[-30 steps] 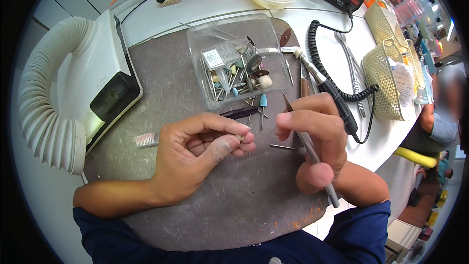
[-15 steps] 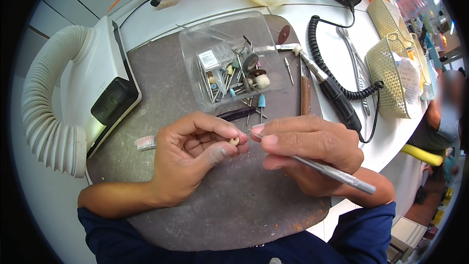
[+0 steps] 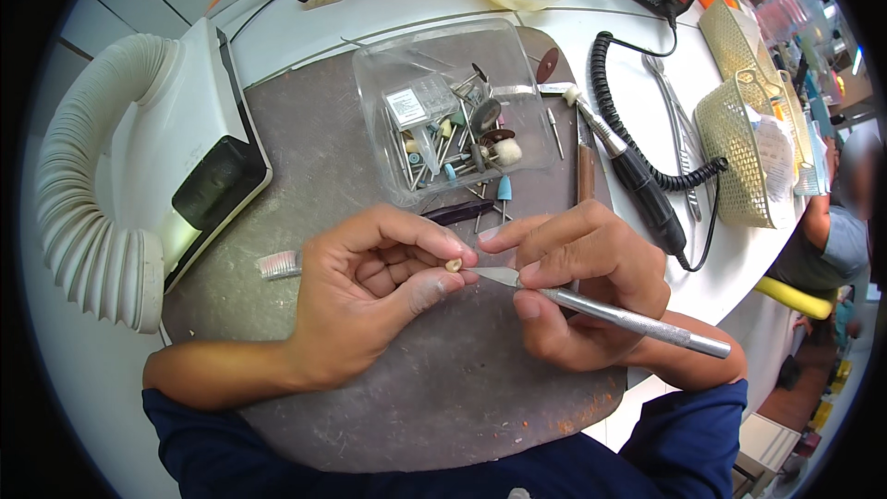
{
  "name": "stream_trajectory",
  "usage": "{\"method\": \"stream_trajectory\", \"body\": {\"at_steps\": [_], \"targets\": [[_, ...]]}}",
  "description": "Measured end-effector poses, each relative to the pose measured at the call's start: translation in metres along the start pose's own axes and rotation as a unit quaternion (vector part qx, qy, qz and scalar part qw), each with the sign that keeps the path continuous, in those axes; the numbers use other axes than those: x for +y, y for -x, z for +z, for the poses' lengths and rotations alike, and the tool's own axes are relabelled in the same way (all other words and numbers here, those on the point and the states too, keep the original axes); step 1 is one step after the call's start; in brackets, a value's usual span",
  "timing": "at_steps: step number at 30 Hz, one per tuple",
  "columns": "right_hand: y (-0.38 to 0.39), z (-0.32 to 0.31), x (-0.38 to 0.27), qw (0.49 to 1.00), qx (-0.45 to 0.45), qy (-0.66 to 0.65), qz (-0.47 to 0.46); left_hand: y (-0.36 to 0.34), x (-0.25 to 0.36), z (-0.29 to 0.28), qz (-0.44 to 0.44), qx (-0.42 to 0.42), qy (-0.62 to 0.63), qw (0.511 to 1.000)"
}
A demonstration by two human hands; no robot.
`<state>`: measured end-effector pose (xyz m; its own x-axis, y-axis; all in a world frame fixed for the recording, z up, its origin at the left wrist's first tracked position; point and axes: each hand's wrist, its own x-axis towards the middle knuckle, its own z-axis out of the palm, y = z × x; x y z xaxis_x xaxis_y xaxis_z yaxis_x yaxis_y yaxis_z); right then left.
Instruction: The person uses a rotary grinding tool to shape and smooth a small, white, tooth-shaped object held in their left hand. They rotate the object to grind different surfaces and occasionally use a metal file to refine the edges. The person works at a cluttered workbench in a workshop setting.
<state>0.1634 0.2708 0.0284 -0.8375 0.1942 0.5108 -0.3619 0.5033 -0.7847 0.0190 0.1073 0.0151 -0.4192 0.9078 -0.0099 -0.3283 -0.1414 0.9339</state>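
Between the thumb and fingertips of my left hand (image 3: 383, 291) is a small cream-coloured piece that looks like a dental crown (image 3: 453, 265). My right hand (image 3: 591, 286) grips a craft knife (image 3: 637, 319) by its knurled metal handle, which slants down to the right. Its pointed blade (image 3: 499, 274) lies toward the left fingertips, its tip at or very near the crown. Whether they touch I cannot tell. Both hands are above the brown work mat (image 3: 416, 407). Beyond my fingers lies a dark slim tool (image 3: 455, 212), beside a blue-tipped bur (image 3: 504, 188).
A clear plastic box (image 3: 379, 162) of burs and discs stands ahead. On the right lie a black rotary handpiece (image 3: 647, 199), metal tweezers (image 3: 679, 129) and woven baskets (image 3: 735, 162). On the left are a brush (image 3: 279, 264) and a white device with a ribbed hose (image 3: 69, 203). Another person (image 3: 827, 240) is far right.
My right hand's index finger has lifted and the grip has shifted, so the blade now shows, pointing at the crown. The crown has turned slightly in my left fingers. The view has shifted a little.
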Motion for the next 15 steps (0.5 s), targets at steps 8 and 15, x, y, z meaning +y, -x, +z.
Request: {"method": "stream_trajectory", "body": {"at_steps": [8, 15], "targets": [[-0.001, 0.004, 0.007, 0.999, 0.013, -0.007, -0.030, 0.000, 0.000, 0.001, 0.008, -0.004, -0.001, 1.000], [-0.003, 0.011, 0.008, 0.997, 0.071, 0.017, -0.024, -0.001, -0.001, 0.001, 0.014, -0.009, -0.003, 1.000]]}}
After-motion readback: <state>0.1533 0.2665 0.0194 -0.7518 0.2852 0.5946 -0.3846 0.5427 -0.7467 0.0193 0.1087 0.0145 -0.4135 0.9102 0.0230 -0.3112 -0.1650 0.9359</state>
